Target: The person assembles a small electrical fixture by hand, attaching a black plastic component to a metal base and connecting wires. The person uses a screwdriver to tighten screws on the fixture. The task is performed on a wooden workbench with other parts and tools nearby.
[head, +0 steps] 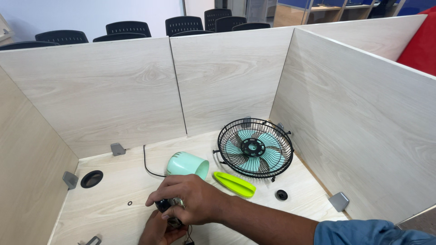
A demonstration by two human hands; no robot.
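On the desk, seen from the head camera, the right hand (193,199) curls tight around a dark motor (169,212), which the left hand (159,232) cups from below. Apart lie the mint housing (187,165), fan cage (254,148), green piece (234,184) and black knob (281,195), so the fan looks far from whole.

The table (113,199) and the partition walls (227,77) are finished in pale wood-grain laminate, matt and smooth. The fan guard (254,147) is formed of black wire with a slight sheen; translucent teal plastic blades (272,159) are seen behind it. The mint housing (187,164) is moulded in smooth, satin plastic. The lime part (234,184) is glossy plastic. The motor (170,213), gripped by the right hand (193,199), appears dark and metallic. The brackets (339,201) look like grey metal.
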